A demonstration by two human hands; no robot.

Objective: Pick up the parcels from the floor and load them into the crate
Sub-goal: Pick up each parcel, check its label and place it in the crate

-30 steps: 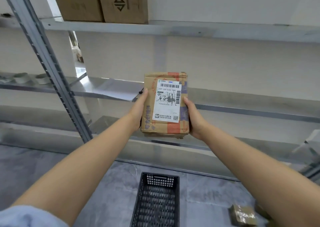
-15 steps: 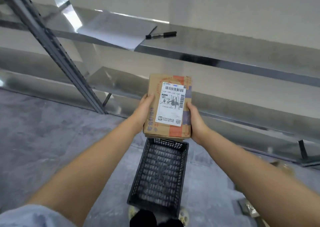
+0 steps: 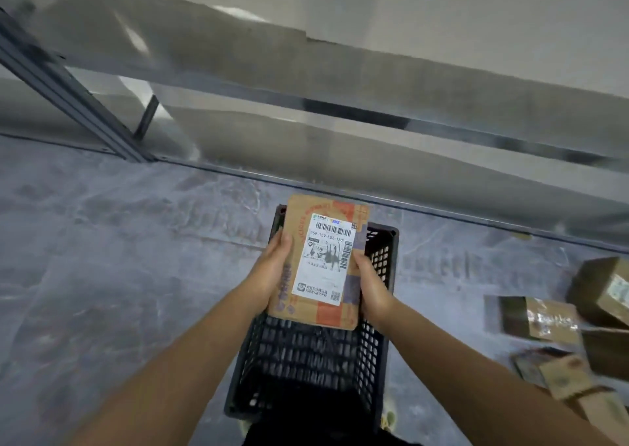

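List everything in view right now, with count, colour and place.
held parcel: one, brown cardboard with a white label, over the crate's far end
crate: one, black mesh plastic, on the floor at centre
loose parcels: at least four, brown, on the floor at right; blurred
shelving: one unit, grey metal, behind the crate
floor: grey, mottled
left grip: one bare hand, holds the held parcel's left edge
right grip: one bare hand, holds its right edge

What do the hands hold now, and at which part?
A cardboard parcel: the left hand grips its left side, the right hand its right side.
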